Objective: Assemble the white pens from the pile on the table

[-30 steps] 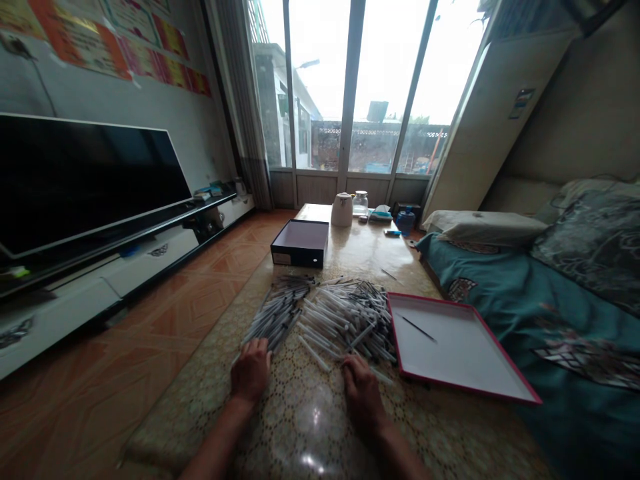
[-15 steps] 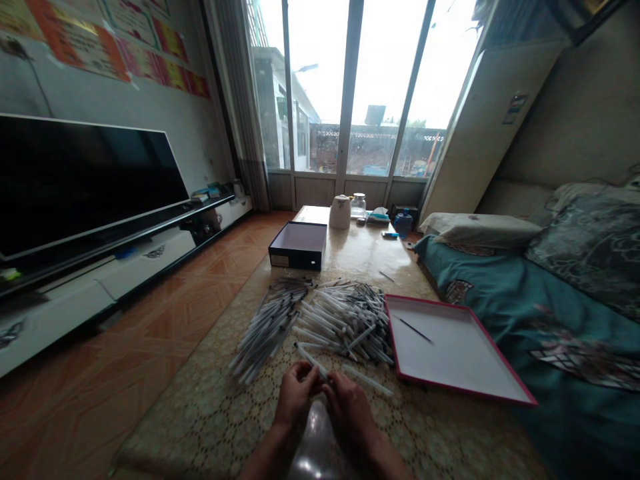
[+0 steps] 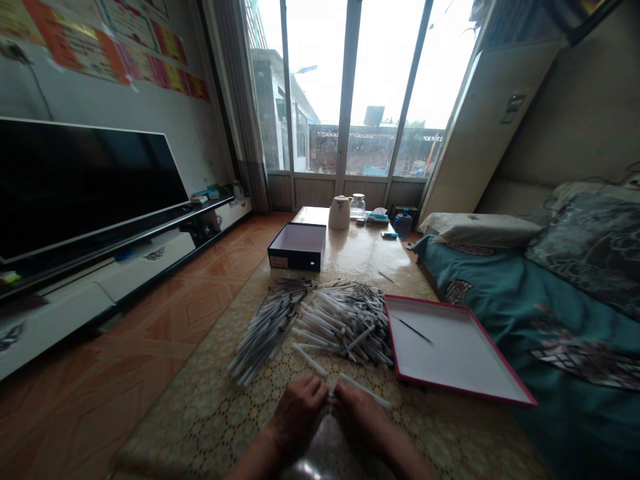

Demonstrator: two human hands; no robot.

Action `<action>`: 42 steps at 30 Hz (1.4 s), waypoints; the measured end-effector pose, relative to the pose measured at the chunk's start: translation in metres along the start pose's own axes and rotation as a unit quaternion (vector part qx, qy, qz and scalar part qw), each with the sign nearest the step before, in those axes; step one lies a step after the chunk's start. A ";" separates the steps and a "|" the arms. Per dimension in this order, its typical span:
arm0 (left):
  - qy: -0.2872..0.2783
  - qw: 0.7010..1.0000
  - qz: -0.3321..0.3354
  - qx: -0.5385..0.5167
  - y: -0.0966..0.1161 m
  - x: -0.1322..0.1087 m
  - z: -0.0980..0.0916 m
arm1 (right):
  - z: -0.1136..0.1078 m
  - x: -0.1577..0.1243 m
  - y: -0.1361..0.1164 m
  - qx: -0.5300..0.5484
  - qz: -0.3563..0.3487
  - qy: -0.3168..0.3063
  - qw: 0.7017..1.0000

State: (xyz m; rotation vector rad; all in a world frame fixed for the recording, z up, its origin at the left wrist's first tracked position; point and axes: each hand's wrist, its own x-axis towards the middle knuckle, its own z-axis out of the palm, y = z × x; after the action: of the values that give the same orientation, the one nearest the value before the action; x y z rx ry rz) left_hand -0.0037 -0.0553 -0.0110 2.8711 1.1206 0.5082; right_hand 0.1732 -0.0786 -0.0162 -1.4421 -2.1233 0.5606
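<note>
My left hand (image 3: 300,405) and my right hand (image 3: 356,408) are close together over the near part of the table, both with curled fingers. A small pale bit shows between their fingertips; what they hold is mostly hidden. Just beyond the left fingers lies a white pen-like tube (image 3: 311,361). Another white tube (image 3: 367,391) slants beside the right hand. Farther out, a loose heap of white pen-like tubes (image 3: 340,320) spreads over the tabletop. Left of it, a bundle of similar tubes with dark ends (image 3: 267,327) lies roughly aligned.
A shallow red-rimmed box lid (image 3: 455,347) holds one thin dark stick (image 3: 416,331). Behind the tubes stands an open black box (image 3: 297,247). A kettle (image 3: 339,213), a glass jar (image 3: 358,205) and a tissue pack (image 3: 379,215) are at the far end. A sofa (image 3: 480,280) borders the right.
Both hands have drawn slightly nearer to me and turned, with the fingers curling more. The white tube that was at the fingertips is now seen beyond them.
</note>
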 end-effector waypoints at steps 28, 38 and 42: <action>-0.015 0.942 -0.171 -0.289 -0.044 0.002 -0.052 | -0.090 0.014 0.059 -0.059 -0.028 0.154 0.986; 0.147 0.705 -0.332 -0.610 -0.005 0.047 -0.013 | -0.077 0.093 0.051 0.118 0.147 0.208 0.960; 0.181 0.614 -0.404 -0.653 -0.002 0.043 0.001 | -0.078 0.097 0.057 0.134 0.161 0.220 0.953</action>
State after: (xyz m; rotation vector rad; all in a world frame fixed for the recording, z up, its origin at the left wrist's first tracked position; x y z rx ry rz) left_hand 0.0249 -0.0255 0.0002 0.8891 1.1262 1.1488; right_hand 0.2332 0.0362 0.0289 -1.5885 -1.4225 0.5570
